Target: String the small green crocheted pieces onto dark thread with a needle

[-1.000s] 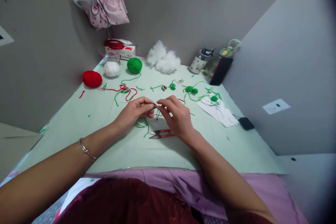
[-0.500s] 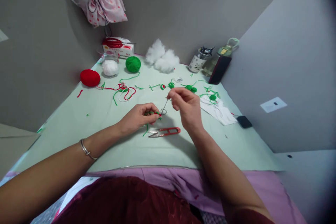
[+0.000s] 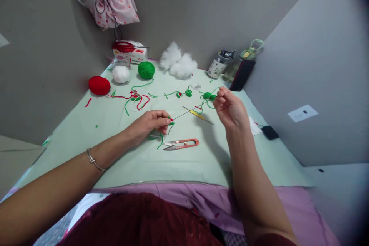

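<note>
From the head camera we see the left hand [image 3: 147,123] resting on the table [image 3: 115,153], its fingers pinching a small green and red yarn piece [image 3: 170,120] just above the snips [image 3: 181,144]. The right hand [image 3: 230,108] is raised up and to the right of the snips, fingers pressed together on the end of a thin taut thread [image 3: 190,110] that runs back to the yarn piece. Beyond the snips lie a yellow-handled hook [image 3: 197,115], a green yarn ball [image 3: 146,70], a red yarn ball [image 3: 99,85] and white stuffing [image 3: 178,63].

No legible text; print on box [image 3: 131,55] and jar [image 3: 215,70] too blurred.
</note>
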The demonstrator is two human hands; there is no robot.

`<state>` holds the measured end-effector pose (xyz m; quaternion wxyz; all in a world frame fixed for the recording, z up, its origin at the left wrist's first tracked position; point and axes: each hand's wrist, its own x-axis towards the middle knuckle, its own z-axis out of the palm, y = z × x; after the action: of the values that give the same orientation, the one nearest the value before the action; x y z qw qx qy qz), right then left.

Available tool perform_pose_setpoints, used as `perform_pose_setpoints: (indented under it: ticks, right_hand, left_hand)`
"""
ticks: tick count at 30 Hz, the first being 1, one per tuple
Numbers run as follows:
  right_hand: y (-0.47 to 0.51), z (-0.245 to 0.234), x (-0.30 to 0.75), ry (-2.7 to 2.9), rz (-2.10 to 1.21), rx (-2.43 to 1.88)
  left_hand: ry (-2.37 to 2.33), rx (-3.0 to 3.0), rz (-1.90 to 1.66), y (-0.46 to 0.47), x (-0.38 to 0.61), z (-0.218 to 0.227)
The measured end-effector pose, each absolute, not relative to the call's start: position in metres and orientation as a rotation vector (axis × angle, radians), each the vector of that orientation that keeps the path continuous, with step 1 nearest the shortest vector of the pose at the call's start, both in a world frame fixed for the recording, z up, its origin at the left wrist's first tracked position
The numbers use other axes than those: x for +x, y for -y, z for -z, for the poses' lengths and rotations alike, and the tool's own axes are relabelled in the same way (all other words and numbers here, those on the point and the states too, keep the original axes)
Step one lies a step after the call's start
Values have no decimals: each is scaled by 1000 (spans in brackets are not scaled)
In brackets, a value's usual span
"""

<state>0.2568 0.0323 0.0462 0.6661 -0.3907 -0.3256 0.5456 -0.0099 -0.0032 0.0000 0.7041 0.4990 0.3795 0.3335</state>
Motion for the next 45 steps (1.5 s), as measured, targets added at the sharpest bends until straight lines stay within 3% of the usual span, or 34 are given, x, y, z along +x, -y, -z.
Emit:
perform_pose_setpoints:
  ticks: [19, 45]
  right_hand:
    - [-45, -51, 303, 370, -640, -770]
    - [-54, -45, 330, 412, -379, -855]
  left_hand:
    - [-861, 1113, -721, 2, -14, 0]
    - [-848, 1121, -745, 2, -17, 1]
